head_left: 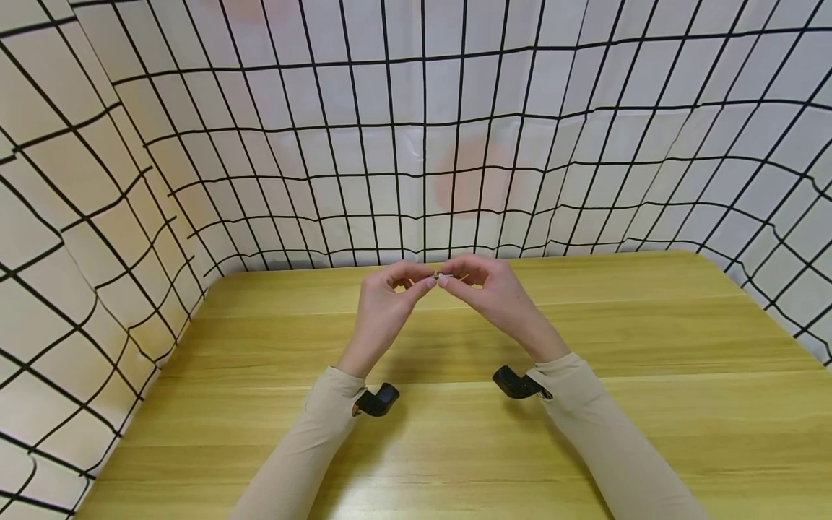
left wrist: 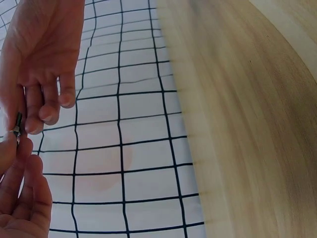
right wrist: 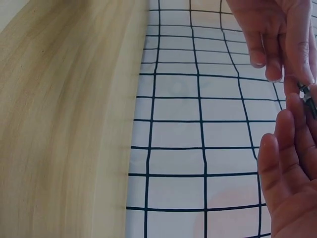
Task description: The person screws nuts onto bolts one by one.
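Note:
In the head view, my left hand (head_left: 386, 307) and right hand (head_left: 497, 292) meet above the far side of the table, fingertips close together. Between them is a small metal threaded piece (head_left: 440, 275), like a bolt with a nut or collar. A dark shaft and a shiny middle show on this piece (left wrist: 18, 124) in the left wrist view. Thumb and forefinger of each hand pinch one end of it. In the right wrist view, threads show on the piece (right wrist: 306, 94), and my right hand's other fingers (right wrist: 285, 148) extend loosely. Fingertips partly hide both ends.
Beneath the hands is a wood-grain table (head_left: 455, 433). White sheeting with a black grid net (head_left: 416, 144) rises behind it and along both sides. A black wrist device sits on the left cuff (head_left: 378, 400), another on the right cuff (head_left: 516, 383).

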The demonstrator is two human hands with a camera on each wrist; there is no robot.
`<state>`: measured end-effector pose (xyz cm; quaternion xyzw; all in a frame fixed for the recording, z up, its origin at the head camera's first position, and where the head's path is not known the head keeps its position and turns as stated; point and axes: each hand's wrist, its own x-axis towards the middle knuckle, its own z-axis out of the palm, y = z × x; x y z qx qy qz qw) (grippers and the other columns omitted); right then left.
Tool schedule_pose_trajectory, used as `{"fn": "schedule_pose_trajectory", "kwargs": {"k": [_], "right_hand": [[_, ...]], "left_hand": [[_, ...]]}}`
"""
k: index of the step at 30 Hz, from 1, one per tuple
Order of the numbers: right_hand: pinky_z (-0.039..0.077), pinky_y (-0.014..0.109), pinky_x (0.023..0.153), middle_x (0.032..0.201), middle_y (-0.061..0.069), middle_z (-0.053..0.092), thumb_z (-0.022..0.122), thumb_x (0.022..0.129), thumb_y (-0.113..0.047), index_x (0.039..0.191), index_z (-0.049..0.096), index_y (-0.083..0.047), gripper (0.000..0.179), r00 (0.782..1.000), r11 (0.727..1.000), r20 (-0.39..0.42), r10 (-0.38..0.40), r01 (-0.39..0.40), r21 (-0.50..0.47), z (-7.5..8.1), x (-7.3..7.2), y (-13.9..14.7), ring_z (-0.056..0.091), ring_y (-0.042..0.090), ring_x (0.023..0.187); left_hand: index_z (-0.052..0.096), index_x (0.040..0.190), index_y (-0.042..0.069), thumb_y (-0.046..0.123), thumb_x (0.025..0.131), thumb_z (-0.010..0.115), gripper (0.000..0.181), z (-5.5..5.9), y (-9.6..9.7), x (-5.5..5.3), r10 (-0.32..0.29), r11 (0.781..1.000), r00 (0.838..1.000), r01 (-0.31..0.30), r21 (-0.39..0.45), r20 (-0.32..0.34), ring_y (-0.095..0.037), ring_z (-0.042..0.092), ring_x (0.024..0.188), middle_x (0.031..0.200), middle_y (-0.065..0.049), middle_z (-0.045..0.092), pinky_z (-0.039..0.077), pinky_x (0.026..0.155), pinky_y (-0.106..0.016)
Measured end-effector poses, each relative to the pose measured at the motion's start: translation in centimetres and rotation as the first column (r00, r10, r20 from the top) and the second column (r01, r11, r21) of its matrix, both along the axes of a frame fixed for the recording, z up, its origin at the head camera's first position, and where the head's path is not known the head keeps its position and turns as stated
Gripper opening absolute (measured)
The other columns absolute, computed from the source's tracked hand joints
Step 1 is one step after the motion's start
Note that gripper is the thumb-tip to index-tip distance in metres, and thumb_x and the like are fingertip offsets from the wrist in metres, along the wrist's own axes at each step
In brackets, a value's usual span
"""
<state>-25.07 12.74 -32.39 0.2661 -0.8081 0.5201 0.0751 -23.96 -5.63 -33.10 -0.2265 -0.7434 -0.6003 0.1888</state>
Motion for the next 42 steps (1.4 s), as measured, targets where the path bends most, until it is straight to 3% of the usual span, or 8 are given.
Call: {"fn": "schedule_pose_trajectory", "kwargs": {"k": [6, 13, 17, 22, 26, 32, 42], "right_hand": [[0.046, 0.037, 0.068, 0.094, 0.010, 0.068, 0.058, 0.101, -0.017, 0.101, 0.071, -0.005, 0.018, 0.999, 0.998, -0.009, -0.046, 0.047, 0.038, 0.11, 0.07, -0.06, 0.060, 0.026, 0.087], [0.048, 0.045, 0.076, 0.096, 0.017, 0.067, 0.052, 0.104, -0.020, 0.104, 0.069, -0.003, 0.024, 0.999, 0.999, 0.020, -0.047, 0.047, 0.010, -0.09, -0.15, 0.11, 0.059, 0.030, 0.089], [0.047, 0.042, 0.077, 0.102, 0.011, 0.067, 0.056, 0.102, -0.020, 0.113, 0.067, -0.007, 0.020, 0.999, 0.999, 0.003, -0.039, 0.039, 0.015, -0.17, -0.21, 0.18, 0.059, 0.026, 0.093], [0.047, 0.043, 0.084, 0.108, 0.005, 0.067, 0.065, 0.096, -0.011, 0.118, 0.064, -0.006, 0.023, 0.999, 1.000, -0.049, 0.014, -0.014, 0.006, -0.11, -0.20, 0.21, 0.058, 0.019, 0.097], [0.048, 0.039, 0.082, 0.108, 0.006, 0.065, 0.067, 0.093, -0.004, 0.114, 0.064, -0.004, 0.021, 0.994, 0.999, -0.099, 0.042, -0.041, 0.011, 0.04, -0.10, 0.14, 0.057, 0.017, 0.095], [0.050, 0.036, 0.079, 0.103, 0.008, 0.065, 0.066, 0.091, 0.004, 0.104, 0.064, -0.002, 0.014, 0.983, 0.998, -0.172, 0.057, -0.056, 0.014, -0.10, -0.25, 0.04, 0.058, 0.019, 0.093], [0.050, 0.039, 0.082, 0.103, 0.004, 0.067, 0.065, 0.094, -0.003, 0.105, 0.067, -0.005, 0.011, 0.989, 0.999, -0.141, 0.046, -0.044, 0.017, -0.31, -0.36, 0.06, 0.059, 0.017, 0.094]], "left_hand": [[0.073, 0.094, -0.004, 0.000, 0.088, 0.072, 0.007, -0.04, 0.21, 0.04, -0.018, 1.000, 1.000, 0.018, -0.001, 0.000, -0.023, 0.058, 0.075, 0.088, -0.013, 0.070, 0.046, 0.068, -0.037], [0.073, 0.094, -0.005, -0.001, 0.088, 0.072, 0.007, 0.06, 0.32, 0.10, 0.001, 1.000, 1.000, -0.001, -0.011, -0.005, -0.020, 0.057, 0.074, 0.088, -0.014, 0.070, 0.046, 0.068, -0.035], [0.074, 0.095, -0.004, 0.000, 0.088, 0.072, 0.008, 0.07, 0.24, 0.05, 0.000, 1.000, 1.000, 0.000, -0.008, -0.003, -0.021, 0.056, 0.075, 0.090, -0.014, 0.071, 0.045, 0.068, -0.035], [0.074, 0.096, -0.003, 0.000, 0.089, 0.071, 0.008, 0.06, 0.11, -0.03, -0.001, 1.000, 1.000, 0.001, 0.001, 0.003, -0.025, 0.055, 0.074, 0.089, -0.013, 0.070, 0.041, 0.063, -0.027], [0.074, 0.095, -0.003, 0.000, 0.089, 0.071, 0.008, 0.07, 0.07, -0.06, -0.003, 1.000, 1.000, 0.003, 0.003, 0.000, -0.024, 0.054, 0.073, 0.089, -0.013, 0.070, 0.040, 0.063, -0.025], [0.074, 0.095, -0.004, 0.000, 0.089, 0.071, 0.007, 0.08, 0.05, 0.00, -0.008, 1.000, 1.000, 0.008, -0.003, -0.008, -0.024, 0.055, 0.074, 0.089, -0.014, 0.070, 0.042, 0.065, -0.031], [0.074, 0.094, -0.004, 0.000, 0.089, 0.071, 0.007, -0.01, -0.02, 0.11, -0.004, 1.000, 1.000, 0.004, -0.001, -0.008, -0.025, 0.055, 0.074, 0.089, -0.013, 0.070, 0.043, 0.066, -0.037]]}}
